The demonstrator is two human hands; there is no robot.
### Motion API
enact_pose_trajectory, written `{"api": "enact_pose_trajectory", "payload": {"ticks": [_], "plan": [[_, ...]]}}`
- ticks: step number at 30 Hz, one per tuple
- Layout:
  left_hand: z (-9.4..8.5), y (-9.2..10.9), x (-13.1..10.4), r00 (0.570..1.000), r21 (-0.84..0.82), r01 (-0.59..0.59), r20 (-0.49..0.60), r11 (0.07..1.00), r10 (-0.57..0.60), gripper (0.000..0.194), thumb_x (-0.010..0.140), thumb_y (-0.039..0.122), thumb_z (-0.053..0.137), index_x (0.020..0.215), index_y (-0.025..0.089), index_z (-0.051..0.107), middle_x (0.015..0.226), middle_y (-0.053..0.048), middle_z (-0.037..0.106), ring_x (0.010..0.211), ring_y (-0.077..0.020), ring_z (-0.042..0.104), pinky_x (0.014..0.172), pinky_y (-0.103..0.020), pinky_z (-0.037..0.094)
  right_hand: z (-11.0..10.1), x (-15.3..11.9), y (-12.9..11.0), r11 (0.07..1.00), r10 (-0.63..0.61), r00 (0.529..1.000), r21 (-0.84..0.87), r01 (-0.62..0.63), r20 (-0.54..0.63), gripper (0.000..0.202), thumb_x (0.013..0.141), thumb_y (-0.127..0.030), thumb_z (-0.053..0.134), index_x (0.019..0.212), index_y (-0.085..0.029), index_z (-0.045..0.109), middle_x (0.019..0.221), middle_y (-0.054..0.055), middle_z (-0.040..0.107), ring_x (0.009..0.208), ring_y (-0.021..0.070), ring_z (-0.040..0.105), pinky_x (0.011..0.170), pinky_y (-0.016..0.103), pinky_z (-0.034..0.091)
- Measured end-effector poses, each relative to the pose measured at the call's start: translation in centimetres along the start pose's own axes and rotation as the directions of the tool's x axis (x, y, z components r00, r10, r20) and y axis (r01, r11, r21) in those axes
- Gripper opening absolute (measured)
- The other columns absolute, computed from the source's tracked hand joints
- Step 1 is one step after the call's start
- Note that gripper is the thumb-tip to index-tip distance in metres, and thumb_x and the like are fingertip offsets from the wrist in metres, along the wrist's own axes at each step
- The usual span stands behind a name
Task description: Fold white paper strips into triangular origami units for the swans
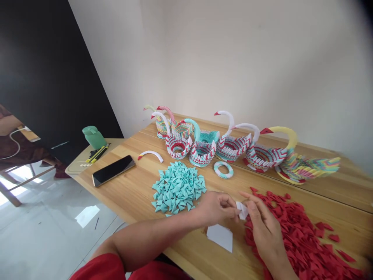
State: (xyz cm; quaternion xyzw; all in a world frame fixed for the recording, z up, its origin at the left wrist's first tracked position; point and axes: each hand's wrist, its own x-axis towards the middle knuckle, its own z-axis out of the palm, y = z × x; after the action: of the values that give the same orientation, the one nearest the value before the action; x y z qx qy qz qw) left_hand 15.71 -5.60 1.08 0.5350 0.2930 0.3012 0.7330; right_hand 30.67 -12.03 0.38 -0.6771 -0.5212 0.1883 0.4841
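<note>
White and small in the head view, the folded paper point(243, 211) is pinched by the left hand point(218, 210) and the right hand point(264, 224), to the right of the blue pile point(178, 188). The bench point(141, 181) under the pile is light wood, with a pale wall point(233, 58) behind. Behind the pile stand bowl-shaped paper swans point(224, 153).

The paper point(243, 212) is white, left pile point(178, 188) turquoise, right pile point(300, 237) red.

A small white paper piece point(242, 211), visibly folded, is held between the left hand point(218, 208) and the right hand point(264, 225).
</note>
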Motion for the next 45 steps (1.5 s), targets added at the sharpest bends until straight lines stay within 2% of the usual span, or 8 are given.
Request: {"api": "enact_pose_trajectory", "payload": {"ticks": [6,10,19,24,29,36,42,45], "plan": [[-0.3,0.3,0.7,0.999,-0.156,0.013,-0.048,0.988,-0.021,0.039,0.057,0.045,0.081,0.066,0.017,0.055,0.055,0.002,0.063,0.047,-0.0101,0.054,0.055,-0.026,0.045,0.2,0.2,0.0,0.981,0.081,0.991,0.165,-0.099,0.111,0.047,0.085,-0.06,0.057,0.108,-0.02,0.066,0.081,0.006,0.07,0.068,0.0212,0.064,0.063,0.029,0.053],[-0.3,0.4,0.6,0.999,-0.166,-0.005,-0.052,0.986,-0.004,0.043,0.053,0.048,0.083,0.066,0.017,0.056,0.054,0.002,0.063,0.046,-0.0096,0.054,0.054,-0.025,0.045,0.5,0.1,-0.2,0.972,0.093,0.981,0.2,-0.126,0.168,0.036,0.085,-0.056,0.06,0.089,-0.02,0.066,0.075,0.004,0.069,0.065,0.0196,0.062,0.063,0.027,0.051],[-0.3,0.0,0.5,0.999,-0.136,-0.025,-0.048,0.99,0.018,0.05,0.054,0.056,0.083,0.066,0.015,0.057,0.053,0.001,0.064,0.048,-0.0089,0.055,0.053,-0.022,0.043,0.6,0.1,-0.7,0.992,0.014,0.993,0.122,-0.029,0.118,0.039,0.087,-0.055,0.053,0.067,-0.021,0.055,0.059,-0.001,0.055,0.056,0.0157,0.052,0.055,0.025,0.043],[-0.4,0.2,0.3,0.999,-0.09,-0.022,-0.037,0.996,0.019,0.044,0.06,0.052,0.082,0.067,0.015,0.059,0.055,0.0,0.066,0.051,-0.0106,0.057,0.056,-0.024,0.045,0.5,0.0,-1.3,0.996,-0.008,0.993,0.095,-0.003,0.117,0.035,0.088,-0.05,0.051,0.067,-0.021,0.052,0.059,-0.001,0.053,0.055,0.015,0.05,0.054,0.025,0.041],[-0.4,0.5,0.0,0.999,-0.034,-0.036,-0.022,0.999,0.035,0.037,0.067,0.046,0.079,0.067,0.015,0.058,0.055,-0.001,0.066,0.053,-0.011,0.056,0.058,-0.024,0.044,0.6,0.0,-0.7,0.995,-0.052,0.992,0.089,0.042,0.117,0.033,0.091,-0.046,0.049,0.069,-0.021,0.049,0.06,-0.003,0.049,0.054,0.013,0.046,0.052,0.023,0.036],[-0.2,0.6,-0.3,1.0,0.035,-0.026,-0.014,0.999,0.027,0.033,0.07,0.044,0.075,0.07,0.016,0.058,0.058,0.0,0.066,0.056,-0.0127,0.056,0.061,-0.026,0.045,0.6,0.0,-0.3,0.987,-0.163,0.983,0.006,0.163,0.089,0.029,0.094,-0.036,0.047,0.069,-0.021,0.048,0.061,-0.003,0.054,0.056,0.0131,0.051,0.054,0.023,0.036],[-0.8,1.6,-0.6,0.976,0.158,-0.12,-0.162,0.98,0.145,0.03,0.075,0.041,0.071,0.091,0.016,0.068,0.085,-0.004,0.071,0.08,-0.0182,0.063,0.072,-0.027,0.048,0.1,0.2,-0.5,0.981,-0.182,0.978,-0.042,0.188,0.104,0.023,0.094,-0.028,0.052,0.072,-0.021,0.055,0.065,-0.001,0.064,0.06,0.0142,0.059,0.059,0.023,0.041],[-1.1,1.4,-0.5,0.977,0.19,-0.13,-0.144,0.973,0.159,0.028,0.076,0.04,0.071,0.09,0.015,0.069,0.086,-0.005,0.071,0.08,-0.0183,0.063,0.073,-0.027,0.049,0.1,0.1,-0.6,0.968,-0.225,0.969,-0.089,0.234,0.104,0.022,0.093,-0.03,0.055,0.074,-0.021,0.06,0.066,0.0,0.067,0.06,0.0142,0.06,0.059,0.023,0.042]]}}
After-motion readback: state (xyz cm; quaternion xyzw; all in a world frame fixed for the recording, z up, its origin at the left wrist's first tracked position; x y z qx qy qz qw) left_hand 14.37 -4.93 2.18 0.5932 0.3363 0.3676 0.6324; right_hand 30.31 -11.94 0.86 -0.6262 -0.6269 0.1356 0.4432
